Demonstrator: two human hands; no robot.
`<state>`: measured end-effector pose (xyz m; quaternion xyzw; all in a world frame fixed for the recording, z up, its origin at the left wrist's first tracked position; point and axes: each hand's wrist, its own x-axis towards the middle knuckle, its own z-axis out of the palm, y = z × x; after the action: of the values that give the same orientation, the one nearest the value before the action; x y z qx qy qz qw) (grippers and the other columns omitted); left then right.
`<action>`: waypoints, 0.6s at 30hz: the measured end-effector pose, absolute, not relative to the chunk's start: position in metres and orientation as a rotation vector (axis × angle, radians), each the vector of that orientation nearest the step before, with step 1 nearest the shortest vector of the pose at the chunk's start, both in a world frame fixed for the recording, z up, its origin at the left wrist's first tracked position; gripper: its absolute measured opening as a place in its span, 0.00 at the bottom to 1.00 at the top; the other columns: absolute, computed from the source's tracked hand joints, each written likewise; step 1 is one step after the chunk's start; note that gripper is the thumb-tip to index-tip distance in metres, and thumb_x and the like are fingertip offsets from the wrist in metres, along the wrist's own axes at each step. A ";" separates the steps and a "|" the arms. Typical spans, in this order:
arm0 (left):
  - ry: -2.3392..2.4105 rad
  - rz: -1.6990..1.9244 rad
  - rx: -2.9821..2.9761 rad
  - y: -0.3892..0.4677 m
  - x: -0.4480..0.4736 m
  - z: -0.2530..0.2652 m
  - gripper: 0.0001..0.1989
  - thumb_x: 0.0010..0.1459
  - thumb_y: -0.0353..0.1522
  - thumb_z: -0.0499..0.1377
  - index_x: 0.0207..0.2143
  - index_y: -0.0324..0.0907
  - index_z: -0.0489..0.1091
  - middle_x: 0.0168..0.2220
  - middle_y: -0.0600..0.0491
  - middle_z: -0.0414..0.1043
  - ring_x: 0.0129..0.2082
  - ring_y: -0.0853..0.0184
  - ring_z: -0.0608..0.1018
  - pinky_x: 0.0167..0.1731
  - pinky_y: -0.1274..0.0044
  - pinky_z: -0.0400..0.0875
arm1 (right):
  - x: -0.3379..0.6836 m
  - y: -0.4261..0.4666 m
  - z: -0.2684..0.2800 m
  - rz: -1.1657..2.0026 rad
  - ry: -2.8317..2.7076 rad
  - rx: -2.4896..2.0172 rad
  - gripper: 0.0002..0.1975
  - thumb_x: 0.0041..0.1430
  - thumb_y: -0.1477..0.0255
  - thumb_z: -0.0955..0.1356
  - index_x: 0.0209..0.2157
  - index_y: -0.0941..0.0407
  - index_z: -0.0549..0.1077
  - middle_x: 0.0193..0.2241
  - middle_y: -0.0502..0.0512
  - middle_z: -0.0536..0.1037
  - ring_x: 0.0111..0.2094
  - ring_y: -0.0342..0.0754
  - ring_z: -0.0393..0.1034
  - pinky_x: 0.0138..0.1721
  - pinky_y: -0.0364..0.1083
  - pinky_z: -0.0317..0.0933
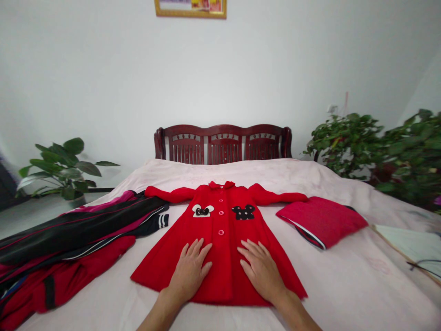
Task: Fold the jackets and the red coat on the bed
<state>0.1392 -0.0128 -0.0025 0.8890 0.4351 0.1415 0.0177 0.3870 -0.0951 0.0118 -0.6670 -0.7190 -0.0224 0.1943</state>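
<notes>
A red child's coat [220, 257] lies spread out flat, front side up, with both sleeves stretched sideways and its collar toward the headboard. Down its front runs a row of round buttons. A white patch with a black bow [201, 211] sits on the chest at left, and a black polka-dot mouse-head patch [244, 212] at right. My left hand [191, 266] rests open on the lower left of the coat, fingers apart. On the lower right, my right hand [259, 267] also lies flat and open on the fabric. Neither hand grips the cloth.
A pale pink sheet [344, 276] covers the bed. Black, pink and red garments [82, 230] are piled at left. A folded red garment [324, 220] touches the coat's right sleeve, beside a pale flat object [406, 243]. Behind stands a wooden headboard [223, 142], with potted plants on both sides.
</notes>
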 end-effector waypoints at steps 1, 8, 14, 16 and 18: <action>1.349 0.443 2.767 -0.013 0.139 -0.003 0.25 0.66 0.41 0.50 0.65 0.53 0.58 0.67 0.50 0.58 0.67 0.57 0.60 0.64 0.57 0.53 | 0.387 -0.095 0.012 -0.065 -2.016 -1.868 0.20 0.65 0.67 0.61 0.56 0.50 0.72 0.60 0.53 0.69 0.63 0.51 0.58 0.66 0.57 0.45; 1.352 0.440 2.775 -0.012 0.139 -0.004 0.25 0.66 0.40 0.50 0.65 0.54 0.57 0.67 0.50 0.58 0.67 0.57 0.59 0.64 0.57 0.53 | 0.387 -0.095 0.013 -0.066 -2.018 -1.878 0.20 0.65 0.68 0.61 0.56 0.51 0.72 0.60 0.53 0.69 0.63 0.51 0.58 0.66 0.57 0.45; 1.360 0.398 2.745 -0.014 0.140 0.002 0.25 0.66 0.41 0.49 0.65 0.53 0.58 0.67 0.50 0.57 0.67 0.57 0.59 0.64 0.57 0.53 | 0.388 -0.095 0.011 -0.069 -2.011 -1.863 0.20 0.65 0.68 0.61 0.56 0.50 0.72 0.60 0.53 0.69 0.63 0.51 0.58 0.66 0.57 0.45; 1.360 0.391 2.743 -0.015 0.140 0.003 0.25 0.66 0.40 0.50 0.65 0.53 0.58 0.67 0.50 0.57 0.67 0.57 0.58 0.64 0.57 0.52 | 0.388 -0.095 0.011 -0.072 -2.013 -1.862 0.20 0.65 0.67 0.61 0.56 0.51 0.72 0.60 0.53 0.69 0.63 0.51 0.58 0.66 0.57 0.45; 1.361 0.390 2.744 -0.015 0.141 0.003 0.25 0.66 0.40 0.50 0.65 0.53 0.57 0.67 0.50 0.57 0.67 0.57 0.58 0.65 0.57 0.52 | 0.388 -0.096 0.011 -0.071 -2.018 -1.865 0.20 0.65 0.67 0.61 0.56 0.51 0.72 0.60 0.53 0.69 0.63 0.51 0.58 0.66 0.57 0.45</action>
<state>0.1405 -0.0145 0.0029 0.8885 0.4405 0.1262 0.0268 0.3878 -0.0957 0.0112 -0.6654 -0.7201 -0.0254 0.1952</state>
